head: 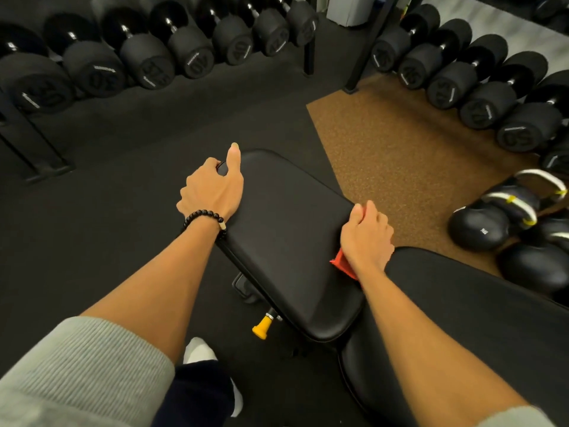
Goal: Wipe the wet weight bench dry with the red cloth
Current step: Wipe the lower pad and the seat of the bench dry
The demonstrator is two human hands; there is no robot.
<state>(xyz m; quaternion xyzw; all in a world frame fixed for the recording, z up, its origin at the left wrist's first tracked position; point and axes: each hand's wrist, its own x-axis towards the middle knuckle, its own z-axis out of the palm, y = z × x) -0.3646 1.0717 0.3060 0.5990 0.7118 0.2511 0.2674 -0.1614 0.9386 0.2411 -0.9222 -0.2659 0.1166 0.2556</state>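
Note:
The black padded seat of the weight bench (286,235) fills the middle of the view, and its longer back pad (480,318) runs off to the lower right. My left hand (212,188) grips the seat's far left edge, fingers curled over the side and thumb lying along the top. My right hand (366,238) holds the red cloth (343,265) against the seat's right edge. Only a red corner shows under the wrist and a sliver by the thumb.
Racks of black dumbbells (147,57) line the back left and the right side (480,84). Kettlebells (505,223) sit on the brown mat (400,155) to the right. A yellow adjustment knob (261,328) sticks out under the seat. My shoe (200,352) stands below it.

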